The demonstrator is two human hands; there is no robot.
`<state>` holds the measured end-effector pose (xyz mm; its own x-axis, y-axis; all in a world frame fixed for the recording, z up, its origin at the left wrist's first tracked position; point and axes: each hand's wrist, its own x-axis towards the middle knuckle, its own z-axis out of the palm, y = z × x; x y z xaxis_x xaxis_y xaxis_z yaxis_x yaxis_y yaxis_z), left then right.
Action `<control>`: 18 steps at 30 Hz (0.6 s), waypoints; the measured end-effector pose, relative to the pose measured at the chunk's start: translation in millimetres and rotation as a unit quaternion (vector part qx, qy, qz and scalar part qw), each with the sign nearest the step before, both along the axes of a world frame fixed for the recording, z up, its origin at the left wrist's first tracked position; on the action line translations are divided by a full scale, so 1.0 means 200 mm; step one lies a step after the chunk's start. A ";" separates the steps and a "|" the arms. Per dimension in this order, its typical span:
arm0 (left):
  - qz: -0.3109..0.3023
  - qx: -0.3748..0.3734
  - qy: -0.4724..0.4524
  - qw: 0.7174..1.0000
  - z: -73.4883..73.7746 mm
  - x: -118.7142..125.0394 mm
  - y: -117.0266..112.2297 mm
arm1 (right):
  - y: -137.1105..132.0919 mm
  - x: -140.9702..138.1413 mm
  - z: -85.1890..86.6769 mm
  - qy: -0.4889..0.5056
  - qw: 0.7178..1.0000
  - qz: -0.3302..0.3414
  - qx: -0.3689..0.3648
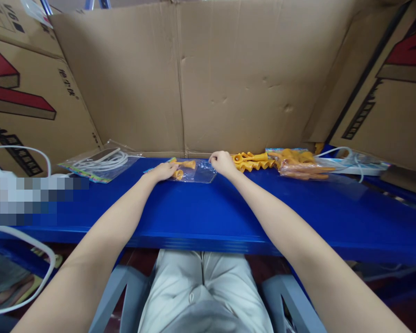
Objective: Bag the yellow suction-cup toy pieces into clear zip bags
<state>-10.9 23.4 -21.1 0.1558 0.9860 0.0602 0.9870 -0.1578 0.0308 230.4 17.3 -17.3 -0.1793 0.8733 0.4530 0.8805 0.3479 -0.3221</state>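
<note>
A clear plastic bag point(201, 175) lies flat on the blue table, with yellow trumpet-shaped pieces point(187, 163) in its left part. My left hand point(164, 171) rests on the bag's left end with fingers stretched out over the pieces. At the bag's right end is my right hand point(223, 163), its fingers curled into a pinch. What lies between those fingertips is too small to make out. Just right of this hand, several loose yellow trumpet-shaped pieces point(253, 162) form a row. Beyond them is a bulging clear bag of orange-yellow pieces point(298, 163).
A tall cardboard panel point(229, 83) backs the blue table point(201, 212), with printed cartons point(31, 92) at the sides. At left lie a bag with a coiled white cable point(106, 160) and more white cable point(31, 238). A white power strip point(353, 165) sits at right.
</note>
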 end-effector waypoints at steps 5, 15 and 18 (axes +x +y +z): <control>0.051 0.006 -0.030 0.998 0.01 -0.06 0.00 | 0.02 0.14 -0.05 -0.067 0.995 -0.080 -0.001; 0.055 0.026 -0.061 0.996 0.00 -0.06 -0.01 | 0.00 0.14 -0.08 -0.161 0.979 -0.107 -0.061; 0.049 0.020 -0.061 0.997 0.00 -0.06 -0.01 | 0.00 0.13 -0.07 -0.139 0.981 -0.124 -0.054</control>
